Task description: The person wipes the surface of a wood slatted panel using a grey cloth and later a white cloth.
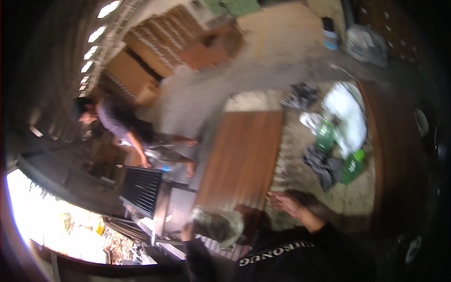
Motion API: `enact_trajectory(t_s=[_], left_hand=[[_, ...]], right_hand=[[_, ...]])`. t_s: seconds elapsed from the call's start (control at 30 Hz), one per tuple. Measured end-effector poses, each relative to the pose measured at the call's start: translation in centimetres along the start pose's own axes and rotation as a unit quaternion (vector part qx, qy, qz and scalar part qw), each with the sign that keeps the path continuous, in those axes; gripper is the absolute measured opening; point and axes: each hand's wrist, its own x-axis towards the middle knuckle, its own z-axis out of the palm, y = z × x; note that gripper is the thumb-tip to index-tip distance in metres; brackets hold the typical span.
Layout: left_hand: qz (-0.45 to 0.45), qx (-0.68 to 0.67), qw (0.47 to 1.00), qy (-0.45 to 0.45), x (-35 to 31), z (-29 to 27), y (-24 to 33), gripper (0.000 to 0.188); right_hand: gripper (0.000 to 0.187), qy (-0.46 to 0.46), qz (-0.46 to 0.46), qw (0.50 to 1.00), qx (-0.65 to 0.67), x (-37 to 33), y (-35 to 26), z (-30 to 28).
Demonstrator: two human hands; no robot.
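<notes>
A long brown wood-grained board (pixel 242 150) stretches away in front of me. My right hand (pixel 285 206) is at its right edge near the close end, with the fingertips closed on that edge, though motion blurs them. By the board's near left corner is my left hand (pixel 187 232), small in view and smeared, its fingers mostly hidden. Between my hands, a cloudy translucent patch like plastic film (pixel 218 226) covers the near end. To the right of the board lie two green bottles (pixel 325 135), a dark grey cloth (pixel 323 167) and a white plastic bag (pixel 346 115).
At the left a person (pixel 124 122) leans over a black slatted panel (pixel 142 190). Stacked brown panels (pixel 164 40) and a cardboard box (pixel 211 47) stand at the back. A dark brown panel (pixel 394 155) borders the right side. A clear bag (pixel 367 44) sits far right.
</notes>
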Motion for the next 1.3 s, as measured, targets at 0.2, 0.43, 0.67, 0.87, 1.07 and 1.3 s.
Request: enact_trajectory(t_s=[0.2,0.43,0.67,0.87,1.07,1.3], left_hand=[[-0.187,-0.373,0.909,0.023,6.1,-9.0,18.9,0.021],[-0.058,-0.278,0.941,-0.185,7.5,4.0,18.2,0.040],[0.053,0.028,0.970,-0.236,8.0,17.4,23.6,0.061],[0.140,-0.014,0.967,-0.211,25.2,28.5,34.6,0.060],[0.147,0.013,0.973,-0.180,39.6,34.0,39.3,0.055],[0.214,-0.024,0.974,-0.066,32.2,36.5,36.5,0.048]], right_hand=[[0.036,0.117,-0.033,0.991,-0.049,1.3,-3.3,-1.6],[0.033,0.317,-0.302,0.763,-0.475,9.6,-8.1,-6.5],[0.045,0.436,-0.374,0.576,-0.581,11.5,-10.6,-9.0],[0.052,0.438,-0.340,0.617,-0.559,9.7,-10.7,-11.1],[0.054,0.419,-0.276,0.639,-0.584,11.1,-12.0,-8.3],[0.047,0.404,-0.387,0.583,-0.589,12.4,-9.7,-11.9]])
